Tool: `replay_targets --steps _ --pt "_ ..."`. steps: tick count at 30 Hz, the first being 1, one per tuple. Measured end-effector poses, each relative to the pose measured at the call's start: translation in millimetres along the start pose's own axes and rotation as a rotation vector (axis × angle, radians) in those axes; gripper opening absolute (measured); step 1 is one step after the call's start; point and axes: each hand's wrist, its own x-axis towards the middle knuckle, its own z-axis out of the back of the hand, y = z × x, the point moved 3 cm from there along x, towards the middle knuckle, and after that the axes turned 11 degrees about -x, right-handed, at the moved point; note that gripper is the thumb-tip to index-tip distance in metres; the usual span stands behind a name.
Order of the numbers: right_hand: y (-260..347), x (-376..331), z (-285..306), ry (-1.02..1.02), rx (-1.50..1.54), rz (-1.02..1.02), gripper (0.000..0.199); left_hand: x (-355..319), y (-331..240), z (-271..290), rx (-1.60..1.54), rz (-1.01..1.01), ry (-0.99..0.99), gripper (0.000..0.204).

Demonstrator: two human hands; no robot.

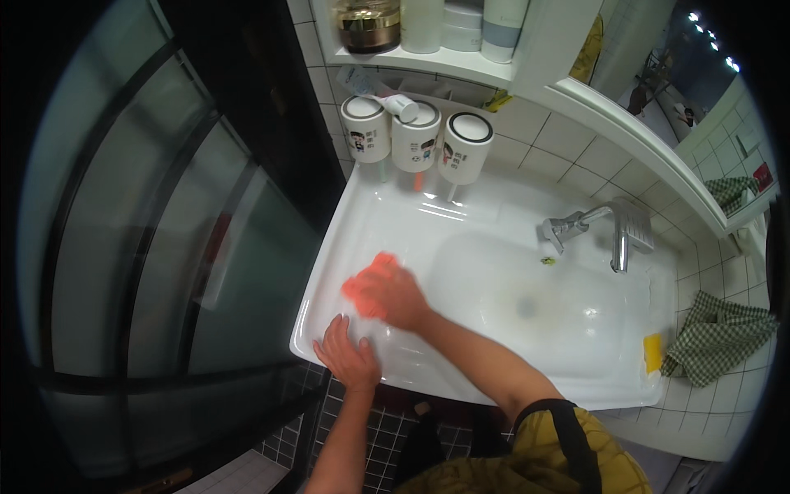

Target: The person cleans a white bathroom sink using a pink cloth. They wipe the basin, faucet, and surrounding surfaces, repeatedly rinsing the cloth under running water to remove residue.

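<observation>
A bright orange-red cloth (359,290) is bunched under my right hand (395,295), whose fingers are wrapped over it; both look a little blurred. It presses on the left side of the white sink (461,362). Just nearer to me, my left hand (349,356) rests on the sink's front left rim with its fingers apart and nothing in them. To the right, in the basin, the drain (527,308) shows as a greyish spot. A small green scrap (548,261) lies below the chrome faucet (588,222).
Three white cups (415,144) hang at the back wall, with a white tube (370,86) lying across two of them. Above them a shelf (461,62) holds jars. A yellow sponge (652,353) and a checked cloth (720,337) are at the right. A dark-framed glass door (164,230) stands left.
</observation>
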Motion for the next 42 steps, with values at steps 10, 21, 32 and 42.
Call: replay_targets --steps 10,21,32,42 --pt "-180 -103 64 0.014 -0.466 -0.384 0.051 1 0 3 0.089 -0.043 -0.034 0.044" --pt "-74 -126 -2 0.007 0.035 -0.509 0.029 0 1 -5 0.125 -0.035 0.008 0.041" --pt "-63 -236 116 0.756 0.128 -0.706 0.041 -1 -11 -16 0.206 -0.028 0.123 0.039" --pt "-31 -220 134 0.448 0.914 -0.738 0.076 -83 -154 -116 -0.982 0.653 0.382 0.067"
